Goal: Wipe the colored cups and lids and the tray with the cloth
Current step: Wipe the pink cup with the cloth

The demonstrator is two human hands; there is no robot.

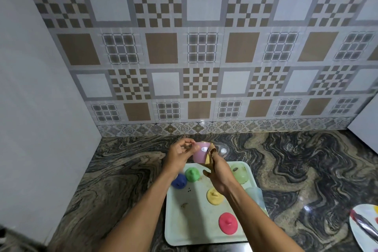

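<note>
My left hand (pixel 180 154) holds a pink cup (pixel 201 153) up above the far end of the white tray (pixel 184 221). My right hand (pixel 219 174) grips a tan cloth (pixel 211 156) pressed against the cup's right side. On the tray lie a blue lid (pixel 179 181), a green lid (pixel 192 174), a yellow lid (pixel 214 196) and a red lid (pixel 228 223). A pale green cup (pixel 241 174) stands at the tray's far right. A light blue cup (pixel 255 195) is partly hidden behind my right forearm. The tray carries dark specks and a brown smear.
The tray rests on a dark swirled stone counter (pixel 122 170) backed by a patterned tile wall (pixel 194 57). A white plate (pixel 364 229) with a shiny metal utensil lies at the right edge. A white panel (pixel 36 108) bounds the left side.
</note>
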